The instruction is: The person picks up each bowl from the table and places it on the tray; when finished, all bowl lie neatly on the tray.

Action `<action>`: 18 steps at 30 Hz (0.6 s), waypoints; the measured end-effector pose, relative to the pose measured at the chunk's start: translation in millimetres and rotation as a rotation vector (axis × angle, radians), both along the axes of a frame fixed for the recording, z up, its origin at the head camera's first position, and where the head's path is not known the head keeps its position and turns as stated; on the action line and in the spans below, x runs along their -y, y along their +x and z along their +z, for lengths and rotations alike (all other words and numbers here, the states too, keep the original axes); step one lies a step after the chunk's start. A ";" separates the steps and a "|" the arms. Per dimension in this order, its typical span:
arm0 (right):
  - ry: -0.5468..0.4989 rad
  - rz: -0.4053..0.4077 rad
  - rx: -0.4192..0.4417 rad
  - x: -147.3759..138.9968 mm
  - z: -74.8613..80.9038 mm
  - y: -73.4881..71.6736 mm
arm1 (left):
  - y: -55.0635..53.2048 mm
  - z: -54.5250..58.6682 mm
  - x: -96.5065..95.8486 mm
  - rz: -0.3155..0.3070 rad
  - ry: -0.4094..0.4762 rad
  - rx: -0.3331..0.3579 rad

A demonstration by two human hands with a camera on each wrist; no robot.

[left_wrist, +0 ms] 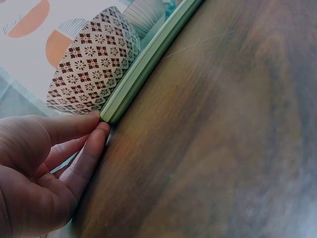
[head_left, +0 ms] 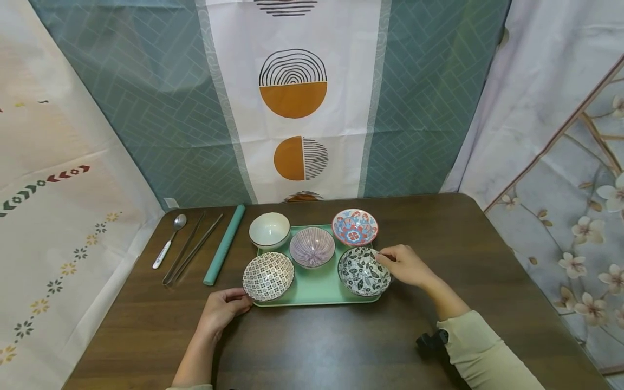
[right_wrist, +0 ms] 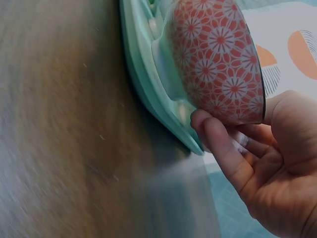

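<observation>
A green tray (head_left: 317, 287) lies on the table with several patterned bowls on and around it. At its near left corner, my left hand (head_left: 226, 311) pinches the tray edge, thumb on top and fingers below, beside a brown-and-white patterned bowl (head_left: 268, 276). My right hand (head_left: 407, 265) grips a bowl with a black floral inside (head_left: 364, 272) at the tray's right end. In the right wrist view the outside of this bowl (right_wrist: 218, 59) is red with white flowers; fingertips touch its lower side and the thumb is hidden behind the rim.
A purple-striped bowl (head_left: 312, 247) sits mid-tray, a white bowl (head_left: 270, 231) at the back left and a red-and-blue bowl (head_left: 355, 227) at the back right. Left of the tray lie a teal roll (head_left: 224, 245), metal tongs (head_left: 187, 254) and a spoon (head_left: 169, 241).
</observation>
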State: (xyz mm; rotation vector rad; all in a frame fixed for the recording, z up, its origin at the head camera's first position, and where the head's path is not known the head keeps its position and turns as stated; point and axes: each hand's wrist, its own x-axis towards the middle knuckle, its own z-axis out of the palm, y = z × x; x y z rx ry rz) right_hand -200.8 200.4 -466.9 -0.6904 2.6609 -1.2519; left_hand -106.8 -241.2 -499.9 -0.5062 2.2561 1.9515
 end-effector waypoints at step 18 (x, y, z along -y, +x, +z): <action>0.026 -0.181 -0.047 14.1 -13.3 15.0 | 0.8 0.7 -4.3 -0.007 -0.019 -0.016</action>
